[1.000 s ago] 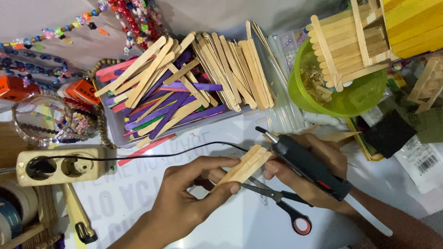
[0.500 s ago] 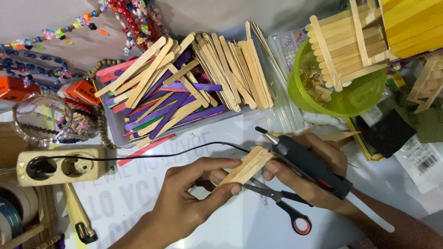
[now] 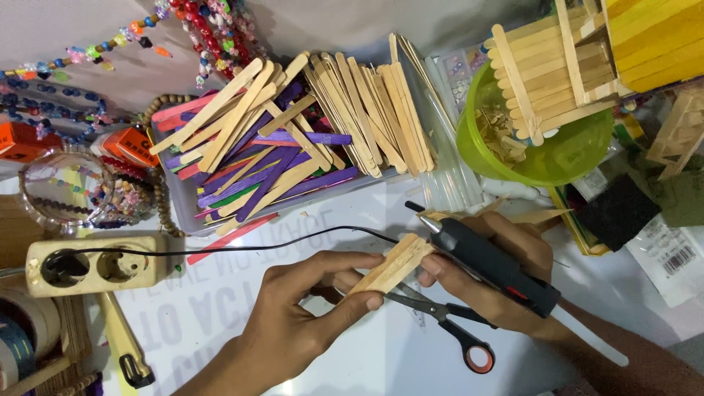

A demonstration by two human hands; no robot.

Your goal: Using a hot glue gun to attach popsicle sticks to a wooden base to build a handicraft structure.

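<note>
Far left: cream two-socket power strip [image 3: 95,265] lies on the white tabletop [image 3: 220,323], one black plug seated. A thin black cord [image 3: 242,248] runs from it rightward across the tabletop toward the glue gun. Above the strip sits a clear round glass bowl of mixed beads [image 3: 66,192]; strands of coloured beads [image 3: 95,51] lie along the top edge.

Centre, upper: clear plastic tray [image 3: 180,213] heaped with flat wooden craft sticks [image 3: 293,125], natural, purple, pink and green, many overhanging the rim.

Centre, lower: left hand [image 3: 293,323] comes in from the bottom edge, thumb and fingers closed on the lower end of a small stack of plain wooden craft sticks glued side by side [image 3: 392,262]. The stack is tilted, upper end pointing up and right, held just above the tabletop.

Directly under the stack: scissors with black and orange-red handles [image 3: 440,323] lie flat on the tabletop.

Right of the stack: right hand [image 3: 499,275] is wrapped around a black hot glue gun [image 3: 488,264]; fingertips also touch the upper end of the stack. Gun nozzle sits just beside that upper end; contact cannot be told.

Upper right: lime-green plastic bowl [image 3: 572,158] with a small structure built of craft sticks [image 3: 550,66] resting on its rim.
</note>
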